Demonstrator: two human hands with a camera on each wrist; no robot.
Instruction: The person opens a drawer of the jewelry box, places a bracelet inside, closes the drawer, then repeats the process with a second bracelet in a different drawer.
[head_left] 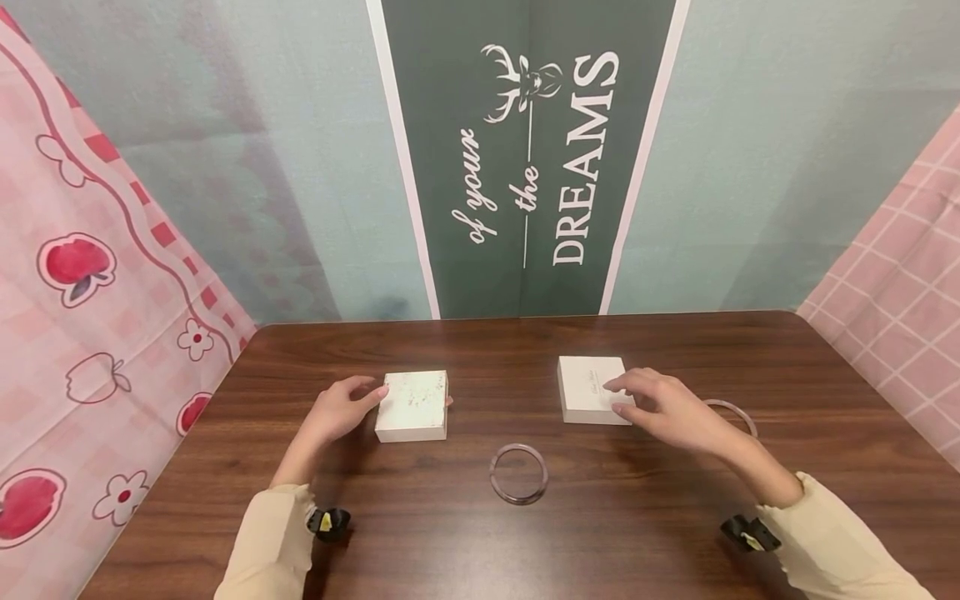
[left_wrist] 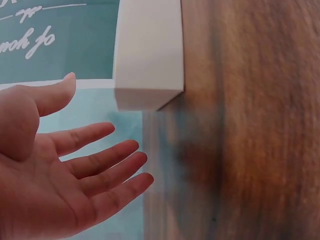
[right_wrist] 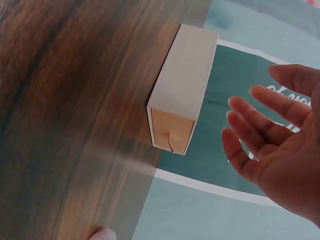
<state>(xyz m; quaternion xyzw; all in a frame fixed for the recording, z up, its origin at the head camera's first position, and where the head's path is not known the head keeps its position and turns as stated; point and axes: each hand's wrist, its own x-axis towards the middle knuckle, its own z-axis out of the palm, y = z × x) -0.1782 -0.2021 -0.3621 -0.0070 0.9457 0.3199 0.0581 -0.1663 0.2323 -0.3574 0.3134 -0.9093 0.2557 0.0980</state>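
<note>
At the left, my left hand (head_left: 341, 410) hovers beside a small white box (head_left: 412, 404) with a speckled floral lid. Its fingers are loosely extended, and the left wrist view shows a gap between the thumb and the box (left_wrist: 150, 45). My right hand (head_left: 671, 410) is spread over the right side of a second white box (head_left: 585, 385), which has small printed lettering. From the right wrist, this box (right_wrist: 185, 70) shows a tan end with a short cord; the relaxed fingers hold nothing. A purplish translucent bangle (head_left: 519, 500) lies between the boxes, nearer me.
Another pale bangle (head_left: 733, 408) lies right of my right hand, partly hidden behind it. Everything rests on a dark wood-grain table (head_left: 450, 542). A printed curtain (head_left: 525, 283) hangs behind the far edge, with pink cloths (head_left: 135, 333) along both sides.
</note>
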